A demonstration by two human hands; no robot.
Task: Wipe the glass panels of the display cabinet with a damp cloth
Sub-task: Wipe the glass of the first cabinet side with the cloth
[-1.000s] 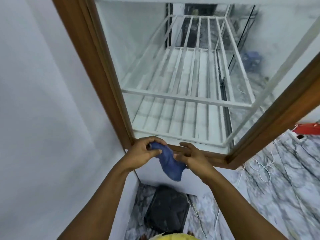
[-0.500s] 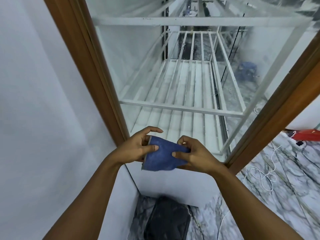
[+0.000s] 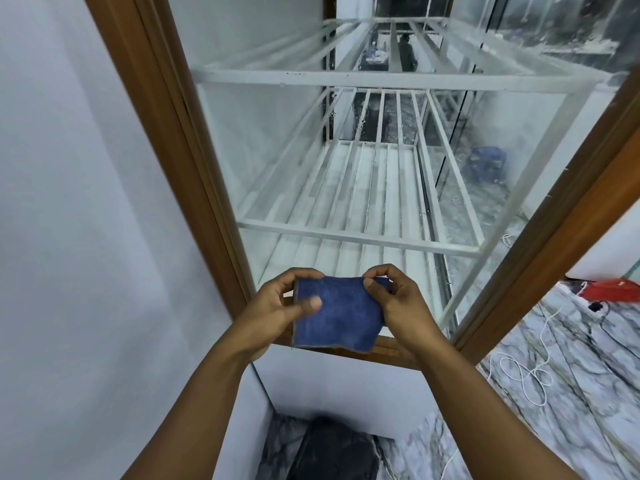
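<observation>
Cloth: one, blue, napped, roughly rectangular. Hung spread flat before the lower front rail of the display cabinet. Pinched at its left edge by the left hand, thumb pressed on the face; clamped at its upper right corner by the curled fingers of the right hand. Cabinet framed in brown wood, clear glass panels, two white slatted metal racks inside. On the marbled floor at right: one looped white cable.

Plain white wall all down the left, grey-veined marble floor lower right, white cable looped on it.
</observation>
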